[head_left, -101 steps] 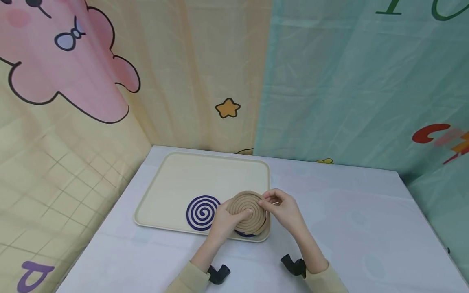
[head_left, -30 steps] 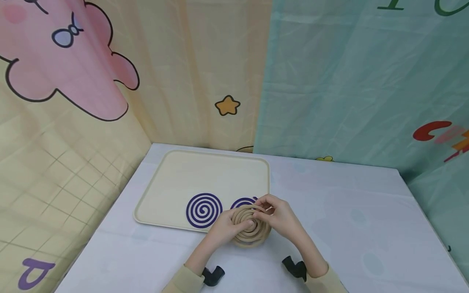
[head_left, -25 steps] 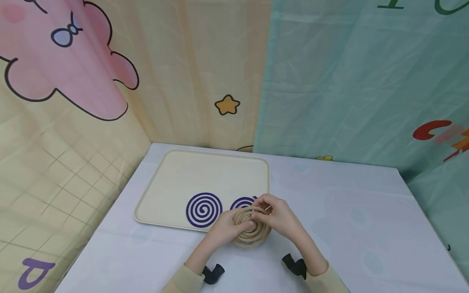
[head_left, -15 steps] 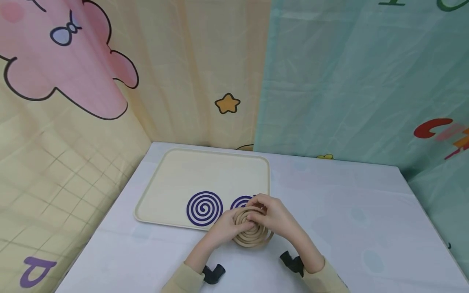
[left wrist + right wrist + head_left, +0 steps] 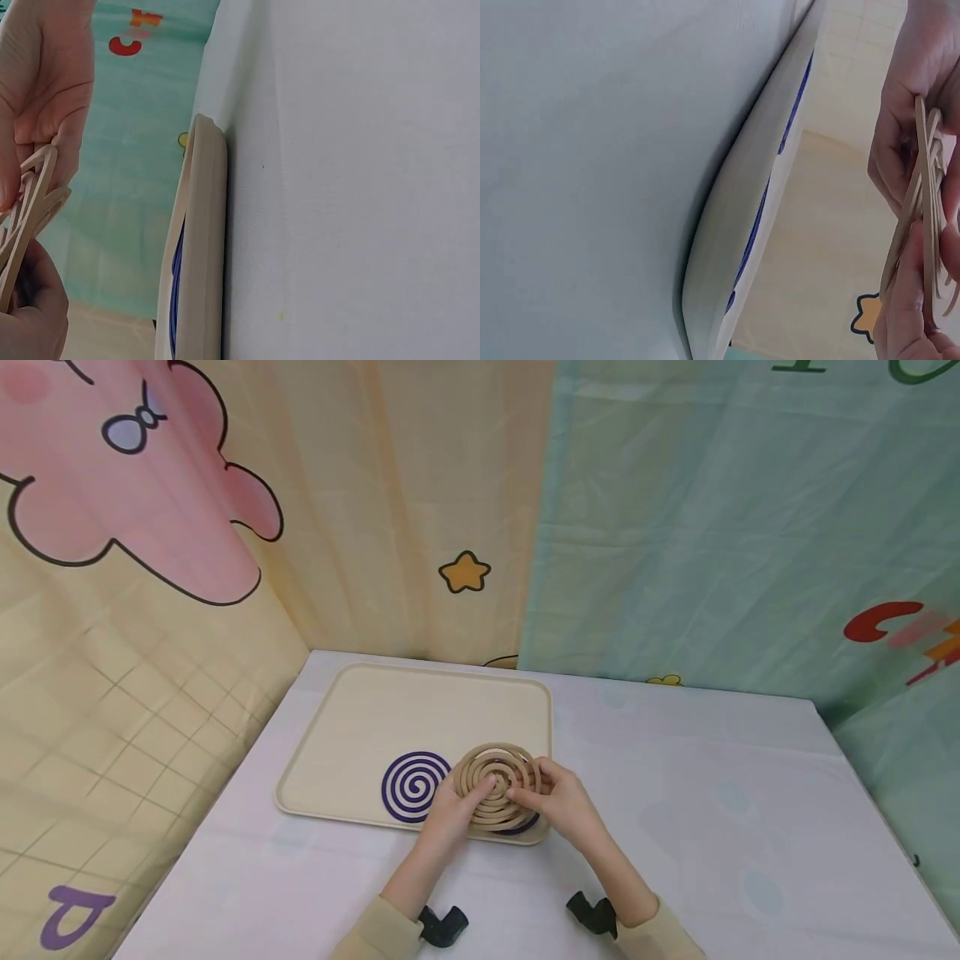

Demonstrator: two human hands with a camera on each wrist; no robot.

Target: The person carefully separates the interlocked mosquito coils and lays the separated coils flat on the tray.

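Both hands hold a beige mosquito coil pair (image 5: 491, 752) above the front right corner of a cream tray (image 5: 442, 693). Its rings are spread unevenly, with gaps between them; edge-on in the right wrist view, the layers of the beige mosquito coil pair (image 5: 928, 217) splay apart. My left hand (image 5: 448, 810) grips the left side, thumb across the face near the centre. My right hand (image 5: 566, 802) pinches the right side between thumb and fingers. One blue mosquito coil (image 5: 408, 787) lies on the tray to the left; another blue coil (image 5: 525, 828) shows partly beneath the beige one.
A white-covered table (image 5: 690, 810) carries the tray. Patterned curtains (image 5: 720, 527) stand behind and at the sides. A black wrist mount (image 5: 444, 928) sits by the left sleeve, another black mount (image 5: 592, 914) by the right.
Earlier the beige rings sat tight as one flat disc; now they are loosened. In the last half second both hands have lifted the pair away from the body, over the tray corner.
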